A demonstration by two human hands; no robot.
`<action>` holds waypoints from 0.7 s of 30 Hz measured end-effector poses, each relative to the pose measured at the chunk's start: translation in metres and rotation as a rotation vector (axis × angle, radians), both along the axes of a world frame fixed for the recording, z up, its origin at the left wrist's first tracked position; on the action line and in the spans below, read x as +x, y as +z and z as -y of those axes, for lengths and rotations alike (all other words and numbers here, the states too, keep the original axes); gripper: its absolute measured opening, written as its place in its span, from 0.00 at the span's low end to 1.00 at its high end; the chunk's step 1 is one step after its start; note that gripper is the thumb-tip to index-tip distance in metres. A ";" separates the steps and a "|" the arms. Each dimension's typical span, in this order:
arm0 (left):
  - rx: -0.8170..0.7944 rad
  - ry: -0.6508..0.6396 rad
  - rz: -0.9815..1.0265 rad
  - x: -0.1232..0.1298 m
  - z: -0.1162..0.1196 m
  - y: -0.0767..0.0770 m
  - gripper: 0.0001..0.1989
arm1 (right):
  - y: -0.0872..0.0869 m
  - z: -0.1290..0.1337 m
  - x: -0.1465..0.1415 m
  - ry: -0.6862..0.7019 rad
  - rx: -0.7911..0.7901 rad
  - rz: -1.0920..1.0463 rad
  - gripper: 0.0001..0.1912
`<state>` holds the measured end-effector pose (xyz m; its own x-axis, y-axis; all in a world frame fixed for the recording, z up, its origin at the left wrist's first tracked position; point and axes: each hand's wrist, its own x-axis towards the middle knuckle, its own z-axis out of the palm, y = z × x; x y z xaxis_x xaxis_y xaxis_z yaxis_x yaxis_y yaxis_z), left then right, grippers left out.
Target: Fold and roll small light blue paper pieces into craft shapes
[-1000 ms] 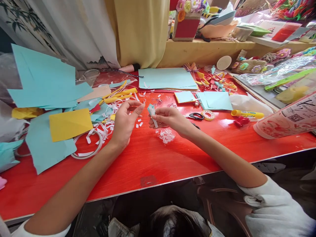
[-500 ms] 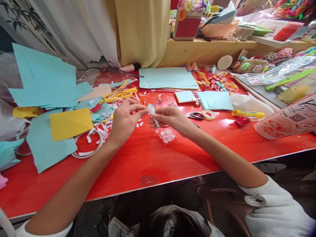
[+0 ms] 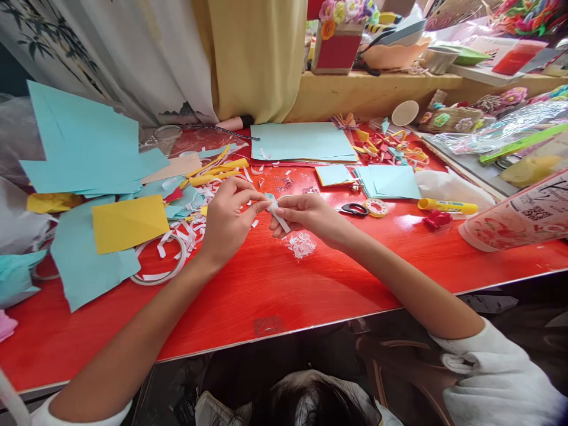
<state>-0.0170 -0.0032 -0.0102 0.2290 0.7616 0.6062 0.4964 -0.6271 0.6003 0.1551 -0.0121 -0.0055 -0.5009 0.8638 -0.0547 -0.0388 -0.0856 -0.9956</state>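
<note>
Between my two hands is a small folded piece of light blue paper [image 3: 278, 220], with a narrow pale end pointing down toward the table. My left hand [image 3: 233, 214] pinches its upper left edge between thumb and forefinger. From the other side, the fingers of my right hand [image 3: 306, 216] close on the same piece, thumb on top. Both hands hover over the red table [image 3: 231, 319]. Just below the right fingers lies a small heap of white paper shreds [image 3: 302, 244]. My fingertips hide part of the folded piece.
Light blue sheets [image 3: 89, 148], a yellow sheet [image 3: 130, 223] and a tape roll [image 3: 181, 260] lie left. Scissors [image 3: 354, 209], a small tape roll [image 3: 376, 207], a glue stick [image 3: 447, 206] and a large cup [image 3: 519, 213] are right. Blue paper squares [image 3: 388, 181] lie behind.
The folded paper has tilted slightly between my fingers, its pale end now a little farther right. Both hands keep their pinch in nearly the same place. The whole view has shifted slightly.
</note>
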 end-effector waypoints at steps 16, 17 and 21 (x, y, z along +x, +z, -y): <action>-0.058 0.065 0.132 0.004 0.001 -0.003 0.17 | 0.000 0.001 0.001 0.011 -0.054 -0.111 0.10; -0.093 0.061 0.156 0.003 0.000 -0.002 0.17 | 0.000 0.001 0.001 0.005 -0.056 -0.105 0.10; -0.292 -0.027 0.145 0.002 -0.001 0.001 0.15 | 0.001 0.001 0.000 -0.052 -0.020 -0.060 0.10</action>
<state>-0.0152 -0.0020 -0.0091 0.1789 0.9029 0.3909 0.3783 -0.4298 0.8198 0.1546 -0.0132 -0.0046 -0.4583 0.8877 -0.0436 -0.1036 -0.1021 -0.9894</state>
